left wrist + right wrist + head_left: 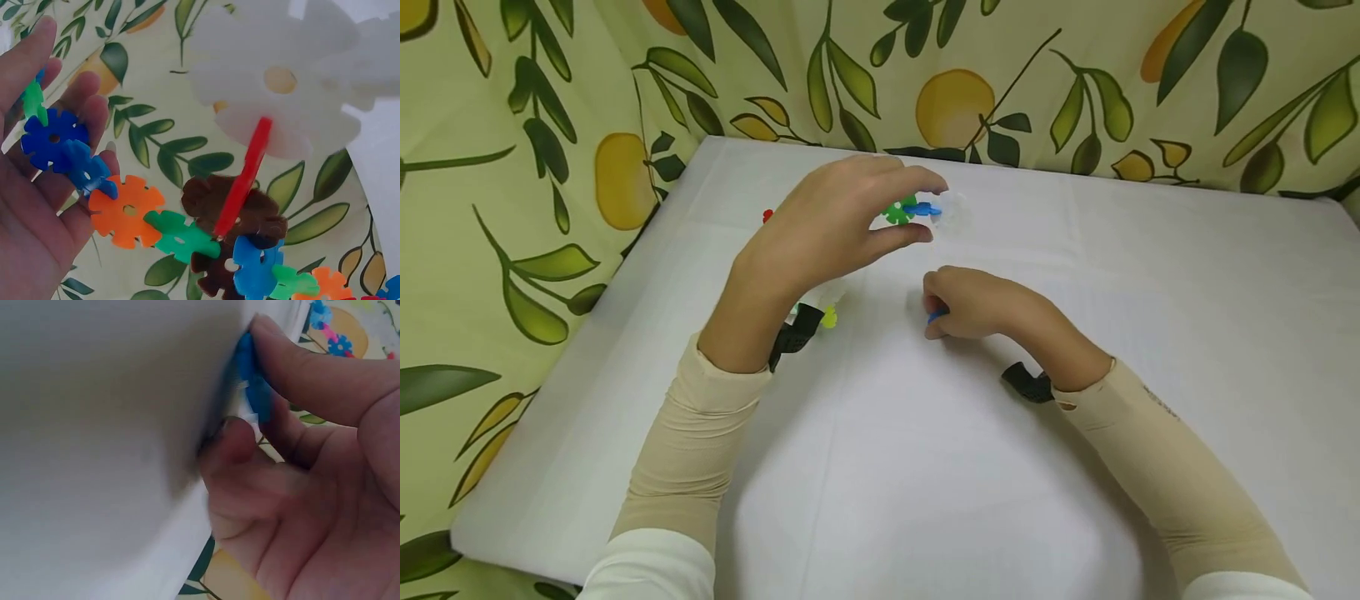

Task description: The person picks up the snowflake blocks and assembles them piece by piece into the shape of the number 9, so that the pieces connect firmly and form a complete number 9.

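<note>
My left hand [850, 208] is raised over the far part of the table, its fingers and thumb curved around a chain of interlocking plastic snowflake discs. A green disc [897, 212] and a blue disc [923, 209] show in the gap between thumb and forefinger. In the left wrist view, a dark blue disc [55, 139] lies across the fingers, and an orange disc [127, 211] follows it along the chain. Low beside the tabletop, my right hand [973, 304] pinches a small blue snowflake disc [255, 384] between thumb and fingers; its lower part is blurred.
Brown discs [219, 201], a red disc seen edge-on [247, 178] and a large translucent white disc [240, 69] belong to the cluster beneath the left wrist. A yellow disc [829, 317] peeks out there. The white-covered table [887, 467] ends at a leaf-patterned curtain [842, 75].
</note>
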`<state>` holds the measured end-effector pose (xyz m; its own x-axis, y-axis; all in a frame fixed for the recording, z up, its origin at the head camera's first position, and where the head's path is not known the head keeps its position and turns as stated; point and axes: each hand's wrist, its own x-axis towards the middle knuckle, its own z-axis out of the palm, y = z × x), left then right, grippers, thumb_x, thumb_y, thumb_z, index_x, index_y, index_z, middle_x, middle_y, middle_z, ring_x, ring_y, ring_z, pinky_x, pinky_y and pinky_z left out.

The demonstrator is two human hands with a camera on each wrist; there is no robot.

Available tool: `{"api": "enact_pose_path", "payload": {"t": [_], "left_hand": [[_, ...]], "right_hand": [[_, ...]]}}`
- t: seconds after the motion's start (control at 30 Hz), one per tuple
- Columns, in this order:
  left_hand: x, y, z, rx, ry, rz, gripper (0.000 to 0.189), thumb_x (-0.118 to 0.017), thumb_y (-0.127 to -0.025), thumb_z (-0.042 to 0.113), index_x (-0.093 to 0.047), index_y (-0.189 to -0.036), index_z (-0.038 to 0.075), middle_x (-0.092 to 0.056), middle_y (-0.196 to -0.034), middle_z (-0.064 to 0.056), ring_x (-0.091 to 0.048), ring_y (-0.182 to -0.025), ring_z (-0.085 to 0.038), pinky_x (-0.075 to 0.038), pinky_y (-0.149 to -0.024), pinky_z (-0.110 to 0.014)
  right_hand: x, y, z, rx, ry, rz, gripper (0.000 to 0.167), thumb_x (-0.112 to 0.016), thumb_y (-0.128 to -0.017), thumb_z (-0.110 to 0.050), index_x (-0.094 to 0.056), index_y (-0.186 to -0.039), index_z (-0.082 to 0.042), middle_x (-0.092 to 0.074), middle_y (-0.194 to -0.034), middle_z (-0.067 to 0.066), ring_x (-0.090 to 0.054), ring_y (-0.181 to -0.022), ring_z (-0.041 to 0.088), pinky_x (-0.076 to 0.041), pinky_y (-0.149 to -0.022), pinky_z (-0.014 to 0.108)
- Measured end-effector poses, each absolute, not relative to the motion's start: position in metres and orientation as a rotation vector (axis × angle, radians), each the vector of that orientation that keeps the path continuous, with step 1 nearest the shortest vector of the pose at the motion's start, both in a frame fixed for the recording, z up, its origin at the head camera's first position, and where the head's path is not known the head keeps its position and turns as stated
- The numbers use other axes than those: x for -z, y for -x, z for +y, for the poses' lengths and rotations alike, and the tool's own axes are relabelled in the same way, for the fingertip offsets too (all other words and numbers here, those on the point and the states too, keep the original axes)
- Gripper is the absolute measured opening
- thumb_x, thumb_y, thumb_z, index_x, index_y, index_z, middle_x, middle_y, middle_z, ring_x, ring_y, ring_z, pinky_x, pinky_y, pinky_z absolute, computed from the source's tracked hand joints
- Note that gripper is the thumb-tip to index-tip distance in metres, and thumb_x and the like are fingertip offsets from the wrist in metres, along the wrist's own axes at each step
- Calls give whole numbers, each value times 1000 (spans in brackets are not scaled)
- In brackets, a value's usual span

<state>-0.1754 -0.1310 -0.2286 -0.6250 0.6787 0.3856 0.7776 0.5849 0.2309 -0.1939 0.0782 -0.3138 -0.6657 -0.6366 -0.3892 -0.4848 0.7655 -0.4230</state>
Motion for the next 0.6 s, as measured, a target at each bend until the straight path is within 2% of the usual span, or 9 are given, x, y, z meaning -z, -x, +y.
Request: {"api": "enact_pose_path", "payload": {"t": [0.1,0.2,0.27,0.43,0.6], "left_hand": [[230,177,-131,558,1214,-2519,34,-73,-94,25,-68,-123,9,-68,-102,0,-59,-88,-15,-46,-81,-28],[232,179,-129,547,1230,-2482,21,-71,-96,23,-69,-111,8,-62,-86,-1,-53,-76,-17,-43,-72,-28],[232,179,-129,539,1235,-2464,18,-69,-97,23,-70,-107,8,-59,-82,-1,-50,-73,-17,-40,-69,-29],[230,179,-129,521,1226,-2492,22,-70,-97,28,-71,-105,8,-60,-83,-2,-51,-73,-18,-41,-69,-30],[230,178,-128,497,1212,-2544,24,-70,-96,30,-72,-107,9,-62,-86,-2,-52,-75,-18,-42,-70,-30]], "right_hand": [[312,186,88,492,889,2454,20,-77,-90,-15,-57,-91,-10,-56,-82,2,-52,-77,19,-43,-71,35],[305,178,99,719,1002,2448,15,-73,-90,-3,-60,-89,-10,-59,-78,0,-54,-73,16,-45,-68,33],[295,172,105,908,1097,2467,15,-69,-89,5,-63,-91,-9,-61,-78,0,-57,-72,15,-47,-67,31],[266,160,118,1368,1302,2639,15,-70,-87,12,-67,-96,0,-69,-85,5,-65,-69,13,-54,-63,22],[252,150,127,1515,1409,2879,17,-72,-84,14,-63,-97,8,-71,-84,8,-65,-67,7,-54,-64,17]]}}
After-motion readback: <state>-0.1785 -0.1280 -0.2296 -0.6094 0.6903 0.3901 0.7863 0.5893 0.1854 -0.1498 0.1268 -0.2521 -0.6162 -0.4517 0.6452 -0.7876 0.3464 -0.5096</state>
